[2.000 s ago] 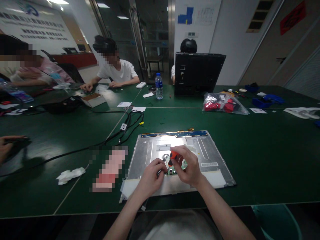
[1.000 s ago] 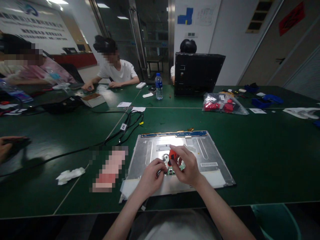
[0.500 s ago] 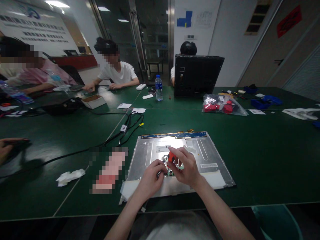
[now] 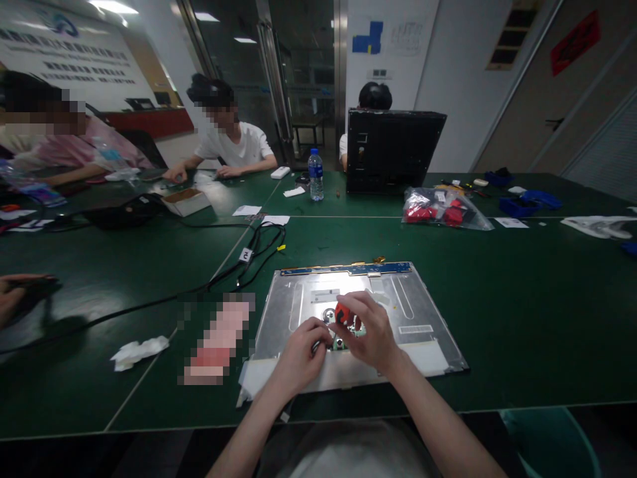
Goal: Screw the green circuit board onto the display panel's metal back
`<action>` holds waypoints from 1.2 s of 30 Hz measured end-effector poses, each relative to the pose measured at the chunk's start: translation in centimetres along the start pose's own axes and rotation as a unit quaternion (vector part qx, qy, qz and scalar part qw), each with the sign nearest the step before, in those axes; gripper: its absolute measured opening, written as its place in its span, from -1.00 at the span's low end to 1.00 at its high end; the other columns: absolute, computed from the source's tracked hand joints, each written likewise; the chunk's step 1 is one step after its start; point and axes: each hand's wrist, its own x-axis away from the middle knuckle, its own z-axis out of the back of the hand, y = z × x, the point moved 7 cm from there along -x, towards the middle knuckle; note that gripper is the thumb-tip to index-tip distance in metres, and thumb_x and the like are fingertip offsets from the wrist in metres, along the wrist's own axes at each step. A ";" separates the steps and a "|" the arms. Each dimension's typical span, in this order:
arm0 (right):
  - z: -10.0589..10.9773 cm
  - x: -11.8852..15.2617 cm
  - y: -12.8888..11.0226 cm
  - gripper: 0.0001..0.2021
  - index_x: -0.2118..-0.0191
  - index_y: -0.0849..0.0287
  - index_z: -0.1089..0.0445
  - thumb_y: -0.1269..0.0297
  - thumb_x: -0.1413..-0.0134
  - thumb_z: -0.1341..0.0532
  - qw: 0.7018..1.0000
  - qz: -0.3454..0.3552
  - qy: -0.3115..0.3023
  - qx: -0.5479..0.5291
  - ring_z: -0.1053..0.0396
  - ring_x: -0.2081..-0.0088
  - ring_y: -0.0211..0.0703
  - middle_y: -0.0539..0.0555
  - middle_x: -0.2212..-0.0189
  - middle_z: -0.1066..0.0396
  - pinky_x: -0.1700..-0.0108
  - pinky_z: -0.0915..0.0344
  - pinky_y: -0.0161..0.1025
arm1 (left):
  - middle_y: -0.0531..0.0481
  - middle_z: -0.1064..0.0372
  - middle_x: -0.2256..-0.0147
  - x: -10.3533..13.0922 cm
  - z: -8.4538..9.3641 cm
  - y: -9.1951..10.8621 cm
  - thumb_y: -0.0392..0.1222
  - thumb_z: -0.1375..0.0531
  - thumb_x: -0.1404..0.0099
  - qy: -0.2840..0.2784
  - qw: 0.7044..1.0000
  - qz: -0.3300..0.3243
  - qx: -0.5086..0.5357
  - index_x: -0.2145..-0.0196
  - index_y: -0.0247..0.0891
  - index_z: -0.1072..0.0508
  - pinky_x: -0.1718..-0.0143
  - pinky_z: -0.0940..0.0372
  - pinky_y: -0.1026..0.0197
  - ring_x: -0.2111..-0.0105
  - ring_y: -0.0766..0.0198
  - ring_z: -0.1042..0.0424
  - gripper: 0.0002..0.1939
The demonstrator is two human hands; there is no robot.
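A flat silver display panel lies on the green table in front of me. At its middle are a small green circuit board and a round metal part. My right hand is closed around the red and black handle of a screwdriver, upright over the board; its tip is hidden. My left hand rests on the panel just left of the board. Its fingers are curled together at the board's edge, and whatever they pinch is hidden.
Black cables run across the table on the left, near crumpled tissue and a blurred pink item. Farther back stand a water bottle, a large black case and a plastic bag with red items. Other people sit around the table.
The red and black handle has turned slightly in my right hand, and those fingers have shifted a little. My left hand and the panel stay in place.
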 end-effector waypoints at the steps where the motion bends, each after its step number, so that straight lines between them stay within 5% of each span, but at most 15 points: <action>1: 0.0 0.0 0.1 -0.59 -0.11 0.06 -0.19 0.33 -0.14 -0.20 1.000 -0.004 0.002 0.001 -0.31 0.46 -0.33 0.09 0.20 -0.30 0.47 -0.29 -0.36 | -0.04 -0.35 0.30 0.0 0.0 0.0 -0.48 0.00 -0.10 0.000 1.000 0.000 -0.001 0.44 -0.25 -0.44 0.22 -0.29 0.21 0.28 0.22 -0.39 -0.74; 12: -0.1 0.1 0.0 -0.54 -0.15 0.12 -0.10 0.39 -0.12 -0.13 1.000 -0.021 -0.010 0.007 -0.34 0.46 -0.27 0.10 0.24 -0.41 0.43 -0.35 -0.31 | -0.04 -0.35 0.30 0.0 -0.1 -0.2 -0.48 -0.01 -0.09 0.002 1.000 -0.005 0.005 0.44 -0.25 -0.44 0.19 -0.29 0.19 0.27 0.22 -0.38 -0.74; 21: 0.5 0.1 -0.1 -0.66 -0.04 0.02 -0.25 0.33 -0.13 -0.20 0.999 0.007 0.030 0.012 -0.31 0.50 -0.36 0.09 0.18 -0.34 0.50 -0.29 -0.37 | -0.04 -0.35 0.30 0.1 -0.1 -0.1 -0.47 -0.01 -0.08 0.001 1.000 -0.001 -0.002 0.44 -0.24 -0.44 0.21 -0.29 0.19 0.28 0.21 -0.38 -0.74; 29: 0.4 -0.2 -0.4 -0.57 -0.13 0.08 -0.18 0.43 -0.13 -0.10 1.000 -0.011 -0.003 -0.012 -0.34 0.47 -0.31 0.13 0.15 -0.37 0.45 -0.34 -0.32 | -0.04 -0.34 0.31 0.0 -0.1 -0.1 -0.46 0.01 -0.08 -0.002 1.000 -0.005 0.013 0.44 -0.25 -0.44 0.20 -0.29 0.18 0.28 0.21 -0.37 -0.74; 36: 0.4 0.2 -0.1 -0.69 0.00 0.09 -0.16 0.30 -0.14 -0.18 0.999 -0.021 0.024 0.016 -0.27 0.57 -0.36 0.05 0.26 -0.43 0.52 -0.27 -0.37 | -0.04 -0.35 0.31 0.1 -0.2 -0.3 -0.47 0.00 -0.08 -0.004 1.000 0.001 0.002 0.45 -0.24 -0.44 0.21 -0.28 0.18 0.28 0.21 -0.37 -0.74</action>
